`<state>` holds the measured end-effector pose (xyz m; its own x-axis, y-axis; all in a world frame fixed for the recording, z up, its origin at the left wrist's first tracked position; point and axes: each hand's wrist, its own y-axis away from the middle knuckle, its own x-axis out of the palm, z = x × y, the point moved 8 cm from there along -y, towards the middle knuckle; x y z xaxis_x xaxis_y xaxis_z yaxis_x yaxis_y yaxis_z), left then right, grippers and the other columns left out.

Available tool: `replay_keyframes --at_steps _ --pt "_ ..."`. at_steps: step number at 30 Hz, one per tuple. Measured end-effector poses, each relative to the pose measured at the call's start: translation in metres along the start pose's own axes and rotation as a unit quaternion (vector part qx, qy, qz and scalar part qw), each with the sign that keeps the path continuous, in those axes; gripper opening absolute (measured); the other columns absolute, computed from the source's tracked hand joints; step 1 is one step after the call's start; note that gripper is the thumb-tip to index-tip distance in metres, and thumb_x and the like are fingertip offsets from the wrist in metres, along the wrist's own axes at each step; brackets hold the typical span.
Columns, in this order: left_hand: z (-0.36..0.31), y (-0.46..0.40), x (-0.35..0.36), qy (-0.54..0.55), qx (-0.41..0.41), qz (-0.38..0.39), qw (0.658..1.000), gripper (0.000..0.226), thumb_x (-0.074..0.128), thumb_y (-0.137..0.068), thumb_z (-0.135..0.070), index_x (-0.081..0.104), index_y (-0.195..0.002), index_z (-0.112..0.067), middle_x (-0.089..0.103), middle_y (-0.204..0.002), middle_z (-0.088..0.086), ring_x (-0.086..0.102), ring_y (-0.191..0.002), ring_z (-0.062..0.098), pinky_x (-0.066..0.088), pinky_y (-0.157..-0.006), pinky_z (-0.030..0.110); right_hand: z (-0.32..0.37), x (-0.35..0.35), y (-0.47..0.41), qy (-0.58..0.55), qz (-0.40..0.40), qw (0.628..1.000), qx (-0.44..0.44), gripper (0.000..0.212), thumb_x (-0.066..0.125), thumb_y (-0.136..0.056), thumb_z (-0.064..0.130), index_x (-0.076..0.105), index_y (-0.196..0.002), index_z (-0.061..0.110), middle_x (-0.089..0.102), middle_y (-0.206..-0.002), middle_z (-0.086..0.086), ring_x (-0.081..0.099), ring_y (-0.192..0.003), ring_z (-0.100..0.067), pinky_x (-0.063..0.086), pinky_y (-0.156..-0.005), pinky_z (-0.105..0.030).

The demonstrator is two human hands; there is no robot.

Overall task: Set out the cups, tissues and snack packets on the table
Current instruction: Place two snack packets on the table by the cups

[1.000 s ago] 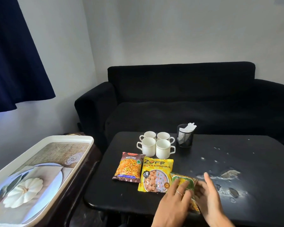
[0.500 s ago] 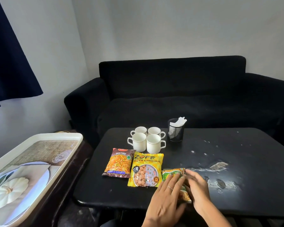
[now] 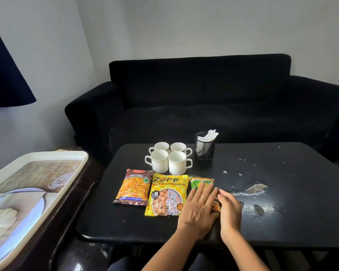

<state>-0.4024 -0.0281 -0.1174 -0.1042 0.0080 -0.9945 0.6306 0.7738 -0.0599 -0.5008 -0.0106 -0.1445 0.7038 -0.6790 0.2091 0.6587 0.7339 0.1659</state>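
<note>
Squaring up the third packet.

Left hand flat, fingers straight, pressing down on green packet; right hand loosely open, fingertips nudging its right edge, gripping nothing, likely to line it up touching yellow soya packet and mixture packet further left. Beyond, four cups clustered handles outward, tissue holder just right, on black table. Tray at left.

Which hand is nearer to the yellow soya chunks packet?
Left. The left hand lies flat on the green packet, right beside the yellow soya chunks packet. The right hand is farther off, at the green packet's other edge.
</note>
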Motion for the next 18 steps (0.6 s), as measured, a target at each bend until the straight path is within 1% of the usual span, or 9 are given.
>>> replay_keyframes --at_steps 3,5,7,8,9,11,13,15,18 --pt "0.007 -0.003 0.0 -0.018 0.004 -0.007 1.0 0.065 0.027 -0.1 -0.044 -0.004 -0.152 -0.023 -0.011 -0.16 -0.005 -0.016 -0.146 0.019 -0.015 -0.116 0.039 0.0 0.0 0.002 0.026 0.007 0.999 -0.021 0.024 0.054 -0.088 -0.002 0.066 -0.108 0.003 0.065 -0.101 -0.008 0.059 -0.097 -0.019 0.042 -0.085 -0.027" --pt "0.008 0.004 -0.004 -0.013 0.009 -0.022 1.0 0.066 0.029 -0.098 -0.046 0.001 -0.153 -0.024 -0.004 -0.161 -0.005 -0.01 -0.147 0.021 -0.011 -0.115 0.046 0.002 0.0 0.002 0.038 0.005 0.999 -0.038 0.021 0.053 -0.089 -0.001 0.066 -0.105 0.003 0.066 -0.1 -0.01 0.06 -0.093 -0.019 0.045 -0.079 -0.021" --pt "0.01 0.018 -0.012 -0.028 0.012 -0.048 0.998 0.064 0.034 -0.093 -0.049 0.024 -0.151 -0.022 0.021 -0.158 -0.003 0.016 -0.146 0.022 0.016 -0.115 0.051 0.004 0.0 0.005 0.046 -0.003 0.997 -0.061 0.016 0.053 -0.091 0.003 0.065 -0.1 0.006 0.067 -0.099 -0.011 0.06 -0.092 -0.02 0.046 -0.074 -0.018" --pt "0.014 0.027 -0.016 -0.028 0.005 -0.068 0.997 0.062 0.038 -0.091 -0.05 0.034 -0.147 -0.022 0.033 -0.153 -0.004 0.028 -0.143 0.021 0.029 -0.111 0.051 0.005 0.001 0.007 0.059 -0.007 0.995 -0.076 0.012 0.053 -0.092 0.006 0.064 -0.097 0.008 0.067 -0.098 -0.01 0.061 -0.093 -0.023 0.045 -0.076 -0.022" --pt "0.019 0.036 -0.019 -0.015 -0.003 -0.092 0.996 0.06 0.04 -0.09 -0.05 0.039 -0.144 -0.023 0.039 -0.15 -0.005 0.032 -0.14 0.02 0.034 -0.108 0.051 0.007 0.001 0.01 0.083 -0.009 0.992 -0.096 0.01 0.053 -0.093 0.01 0.062 -0.096 0.011 0.066 -0.097 -0.008 0.061 -0.095 -0.025 0.044 -0.078 -0.027" --pt "0.036 0.05 -0.02 0.019 -0.02 -0.116 0.993 0.058 0.039 -0.092 -0.049 0.04 -0.144 -0.024 0.037 -0.151 -0.006 0.029 -0.141 0.02 0.026 -0.115 0.043 0.009 0.004 0.017 0.152 -0.002 0.979 -0.137 0.013 0.053 -0.094 0.019 0.058 -0.104 0.013 0.064 -0.103 -0.006 0.059 -0.101 -0.027 0.044 -0.084 -0.034" --pt "0.06 0.06 -0.025 0.035 -0.054 -0.137 0.989 0.059 0.031 -0.095 -0.052 0.03 -0.148 -0.027 0.022 -0.156 -0.01 0.011 -0.146 0.017 0.0 -0.119 0.034 0.012 0.011 0.025 0.212 0.019 0.961 -0.177 0.032 0.054 -0.094 0.029 0.05 -0.12 0.01 0.056 -0.117 -0.006 0.052 -0.11 -0.023 0.042 -0.093 -0.036" --pt "0.086 0.067 -0.023 0.035 -0.091 -0.121 0.988 0.061 0.021 -0.096 -0.056 0.013 -0.151 -0.032 0.001 -0.157 -0.016 -0.011 -0.146 0.009 -0.017 -0.117 0.03 0.018 0.02 0.032 0.266 0.031 0.939 -0.215 0.045 0.058 -0.09 0.03 0.044 -0.127 0.009 0.05 -0.123 -0.007 0.047 -0.115 -0.023 0.037 -0.095 -0.032" --pt "0.108 0.072 -0.02 0.016 -0.117 -0.119 0.986 0.062 0.016 -0.097 -0.056 0.004 -0.152 -0.031 -0.004 -0.158 -0.015 -0.023 -0.14 0.003 -0.02 -0.116 0.029 0.023 0.03 0.038 0.35 0.032 0.901 -0.254 0.052 0.066 -0.084 0.025 0.046 -0.128 0.006 0.052 -0.125 -0.011 0.048 -0.116 -0.027 0.038 -0.096 -0.04"
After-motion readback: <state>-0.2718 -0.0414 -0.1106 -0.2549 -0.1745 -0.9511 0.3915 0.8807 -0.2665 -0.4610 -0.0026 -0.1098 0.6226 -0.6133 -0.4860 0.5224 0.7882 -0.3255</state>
